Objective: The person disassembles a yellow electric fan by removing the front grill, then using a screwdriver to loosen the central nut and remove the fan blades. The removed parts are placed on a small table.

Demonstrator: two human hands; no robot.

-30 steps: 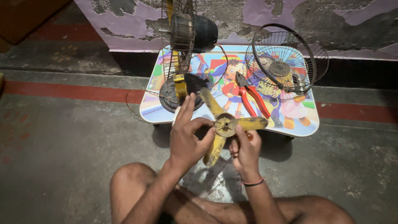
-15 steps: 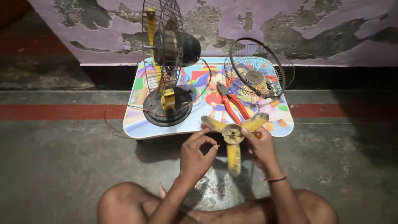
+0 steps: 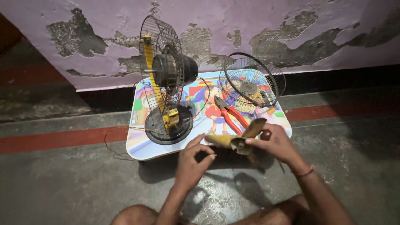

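My right hand (image 3: 275, 143) grips a dusty yellow fan blade (image 3: 233, 141) by its hub, above the near edge of a small colourful tray table (image 3: 137, 143). My left hand (image 3: 192, 160) is just left of the blade, fingers spread and curled, its fingertips close to a blade tip but holding nothing. A table fan (image 3: 166, 83) with a yellow stand, dark motor and rear wire guard stands on the table's left. The loose front wire guard (image 3: 250, 85) leans at the table's right. Red-handled pliers (image 3: 231, 114) lie between them.
A thin cord (image 3: 114, 143) trails off the table's left onto the concrete floor. A peeling purple wall (image 3: 291, 33) rises right behind the table. A red painted stripe (image 3: 50, 139) crosses the floor. My bare knees are at the bottom of the view.
The blade has tilted from lying face-up to nearly edge-on in my right hand. My left hand has let go of it and drawn back slightly. The view has moved closer to the table.
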